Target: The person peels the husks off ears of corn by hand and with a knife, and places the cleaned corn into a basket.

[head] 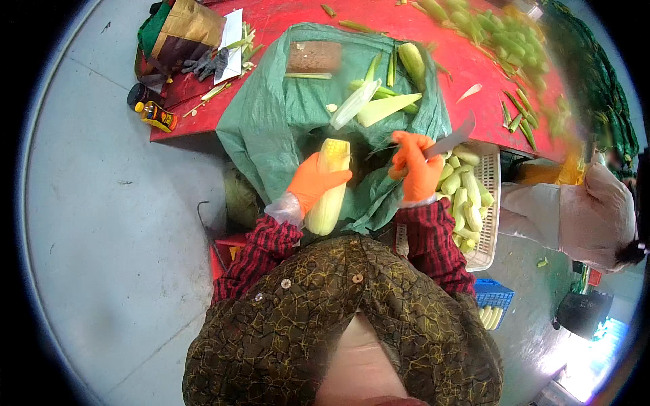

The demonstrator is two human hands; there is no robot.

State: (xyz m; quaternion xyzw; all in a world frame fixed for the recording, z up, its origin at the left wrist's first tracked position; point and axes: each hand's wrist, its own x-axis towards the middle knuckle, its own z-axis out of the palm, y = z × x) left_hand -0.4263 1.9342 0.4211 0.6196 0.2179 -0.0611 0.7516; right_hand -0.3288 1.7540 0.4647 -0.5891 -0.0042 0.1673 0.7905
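Note:
My left hand (pixel 311 183), in an orange glove, is closed around an ear of corn (pixel 325 215). Pale husk still wraps its lower part, while yellow kernels show at the cut top end. To the right, my orange-gloved right hand (pixel 417 172) grips a knife, its handle hidden in the fingers. The metal blade (pixel 453 138) points up and right, apart from the corn. Thin strands, seemingly corn silk, show by that hand's fingertips. Beyond both hands, loose husk leaves (pixel 388 109) and another ear in green husk (pixel 412 60) lie on a green woven plastic sheet (pixel 254 114).
A brick (pixel 315 57) rests on the sheet, over a red table (pixel 284 12). Right of me stands a cream plastic basket (pixel 491 203) of trimmed ears, with a blue crate (pixel 500 289) behind. A person (pixel 599 208) is at the right. Corn is heaped (pixel 500 38) at the far right.

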